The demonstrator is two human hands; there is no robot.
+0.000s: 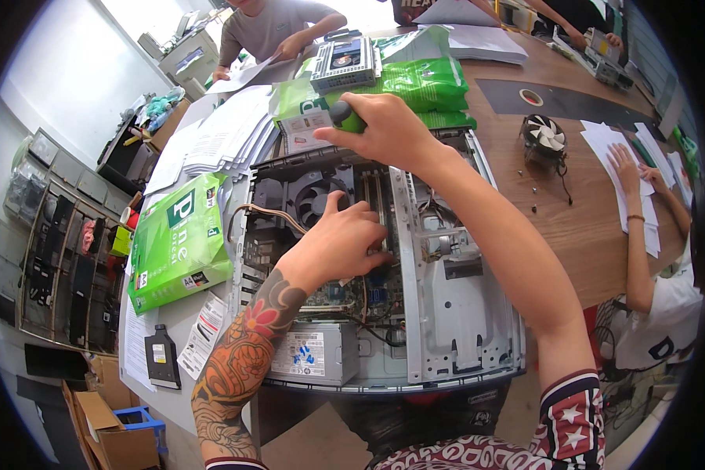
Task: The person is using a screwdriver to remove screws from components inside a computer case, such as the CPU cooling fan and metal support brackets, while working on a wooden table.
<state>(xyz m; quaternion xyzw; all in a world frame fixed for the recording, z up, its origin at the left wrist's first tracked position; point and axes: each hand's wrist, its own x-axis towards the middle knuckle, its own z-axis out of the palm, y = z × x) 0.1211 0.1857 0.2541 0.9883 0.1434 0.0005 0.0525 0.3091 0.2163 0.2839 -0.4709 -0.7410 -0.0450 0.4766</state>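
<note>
- Grey metal frames the computer case (pixel 382 368), which lies opened on the table (pixel 587 270), directly in front of the person, its inner parts bared.
- The right hand (pixel 390 129) is wrapped round a green and black tool handle (pixel 350 120), raised over the far edge of the case; its working end is out of sight (probably a screwdriver, judging by the grip).
- The left hand (pixel 338 239) reaches down over the circuit board, fingers bent and loosely parted, near the black fan (pixel 312 202). Whether it pinches anything I cannot tell, as the fingertips blend into the dark parts below.
- For clean work inside, the left fingers should press on edges and solid frames rather than on the board's small parts, staying clear of the loose wires (pixel 278 215).
- The tool is best brought in upright and seated fully before any turning force, so it does not slip onto the board.
- Small screws (pixel 534 208) lie near the loose cooler (pixel 544 135) at the right; gathering them in one spot would guard against loss.
</note>
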